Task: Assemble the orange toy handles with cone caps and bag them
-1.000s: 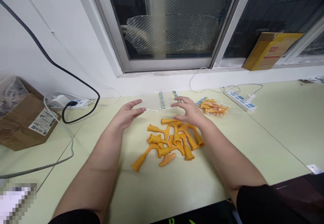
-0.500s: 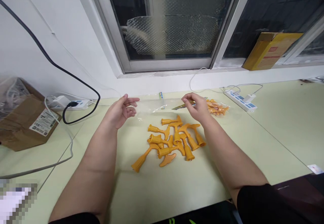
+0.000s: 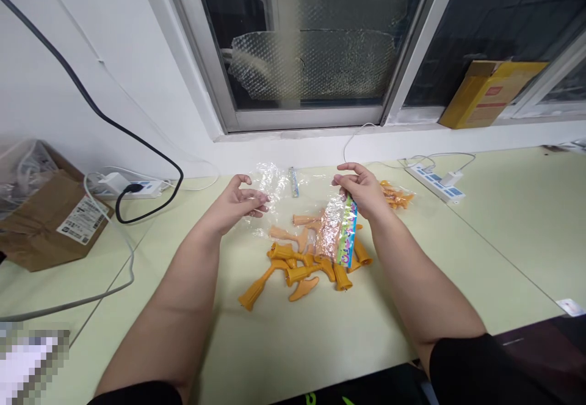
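My right hand [image 3: 361,191] pinches a clear plastic bag [image 3: 330,228] whose colourful printed header strip hangs down over the pile. My left hand [image 3: 240,203] has its fingers curled at the left part of the clear film, thumb near the fingertips. Under and in front of the film lies a pile of orange-yellow plastic pieces [image 3: 302,273] with flared ends and curved handles. A small printed strip [image 3: 293,182] lies behind, between my hands. Right of my right hand rests a clear bag of orange pieces [image 3: 397,197].
At the left stand a brown cardboard box [image 3: 55,222] and a power strip [image 3: 149,189] with black and grey cables. Another power strip [image 3: 434,182] lies at the back right. A yellow box [image 3: 492,94] leans against the window.
The printed header has swung down from beside my right hand to over the pile. My left hand has moved right and its fingers have curled in. The film is more crumpled.
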### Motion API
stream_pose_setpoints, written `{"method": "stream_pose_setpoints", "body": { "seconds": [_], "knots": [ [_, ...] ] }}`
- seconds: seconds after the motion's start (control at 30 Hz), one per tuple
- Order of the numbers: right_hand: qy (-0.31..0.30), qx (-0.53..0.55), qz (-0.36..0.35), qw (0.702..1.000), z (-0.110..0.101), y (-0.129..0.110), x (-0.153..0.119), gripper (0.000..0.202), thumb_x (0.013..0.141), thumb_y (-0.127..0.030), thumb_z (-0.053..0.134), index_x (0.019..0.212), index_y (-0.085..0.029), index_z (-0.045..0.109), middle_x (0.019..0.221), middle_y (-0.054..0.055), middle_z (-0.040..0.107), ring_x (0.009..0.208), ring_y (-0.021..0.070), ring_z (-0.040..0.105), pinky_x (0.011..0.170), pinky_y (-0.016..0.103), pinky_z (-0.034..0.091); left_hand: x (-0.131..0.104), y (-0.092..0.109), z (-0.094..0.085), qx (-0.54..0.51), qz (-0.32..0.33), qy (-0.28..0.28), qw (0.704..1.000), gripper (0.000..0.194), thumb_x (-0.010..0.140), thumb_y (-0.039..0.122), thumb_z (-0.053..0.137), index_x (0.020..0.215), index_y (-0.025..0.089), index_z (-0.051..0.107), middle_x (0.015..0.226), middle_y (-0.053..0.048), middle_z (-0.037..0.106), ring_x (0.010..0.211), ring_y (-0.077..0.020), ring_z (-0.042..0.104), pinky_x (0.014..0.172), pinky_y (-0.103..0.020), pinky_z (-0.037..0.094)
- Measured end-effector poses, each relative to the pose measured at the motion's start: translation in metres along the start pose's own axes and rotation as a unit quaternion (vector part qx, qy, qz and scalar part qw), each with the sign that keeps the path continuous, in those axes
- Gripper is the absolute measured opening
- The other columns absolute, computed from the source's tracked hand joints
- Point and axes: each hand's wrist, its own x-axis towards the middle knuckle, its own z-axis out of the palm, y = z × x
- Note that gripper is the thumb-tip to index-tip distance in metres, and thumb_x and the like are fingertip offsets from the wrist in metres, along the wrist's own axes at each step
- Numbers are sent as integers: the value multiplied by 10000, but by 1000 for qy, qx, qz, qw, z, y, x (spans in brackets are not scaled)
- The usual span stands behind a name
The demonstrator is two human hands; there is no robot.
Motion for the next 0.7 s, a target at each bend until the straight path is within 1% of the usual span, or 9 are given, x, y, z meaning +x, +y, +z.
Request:
{"method": "stream_pose_setpoints", "body": {
  "seconds": [0.07,0.2,0.27,0.37,0.43,0.47,0.57,0.63,0.7],
  "knots": [
    [-12,28,46,998,-1,4,1,564,730,-424,821,1215,-291,563,848,4,744,675,157,682,628,280,544,5,-7,-1,-22,-16,44,999,775,694,379,909,1236,279,364,972,-47,758,784,-194,749,774,-361,607],
    [-180,25,138,974,-6,14,0,959,720,-271,838,1519,-424,331,894,-17,753,745,199,756,650,305,599,12,-21,-4,-57,-20,97,993,947,716,290,902,1435,288,286,984,-55,763,796,-169,761,826,-329,621],
    [-220,-1,141,965,-7,21,1,927,726,-219,827,1518,-400,381,801,-37,735,668,174,733,577,257,582,15,-29,-6,-62,-27,109,992,999,719,242,898,1483,280,255,962,-48,761,793,-163,764,854,-327,623],
    [-212,-26,150,965,-6,32,6,452,769,-177,781,1207,-232,685,660,-40,667,556,121,658,538,234,592,20,-42,-10,-68,-45,128,988,999,712,182,896,1482,271,266,933,-37,758,794,-156,766,871,-322,624],
    [-166,-29,176,970,-4,38,10,157,811,-129,723,964,-163,731,655,-18,652,546,105,647,580,256,633,25,-50,-14,-80,-58,148,984,919,727,145,878,1439,261,309,942,-46,760,812,-155,768,884,-320,624],
    [-141,-27,190,971,-3,40,12,103,830,-102,691,915,-149,726,678,-3,661,561,106,661,611,271,651,28,-55,-17,-94,-65,161,980,861,742,126,863,1407,252,332,954,-55,760,831,-157,770,895,-318,622],
    [-103,-13,212,972,4,47,12,176,855,-56,650,993,-142,717,853,54,729,709,147,742,755,333,681,34,-67,-25,-168,-77,197,963,681,788,84,811,1302,235,390,1001,-67,744,910,-165,775,928,-291,613],
    [-109,0,195,975,9,52,10,316,840,-66,687,1139,-169,701,1116,88,741,896,176,768,914,375,656,36,-73,-30,-214,-72,213,951,588,798,67,795,1230,232,431,1020,-62,726,949,-166,773,934,-269,608],
    [-124,5,170,978,14,60,6,485,821,-103,725,1288,-213,654,1389,85,647,1093,202,736,1043,394,595,35,-77,-35,-233,-73,199,949,534,787,74,806,1174,231,473,1042,-59,714,956,-178,772,921,-290,621]
  ]
}}
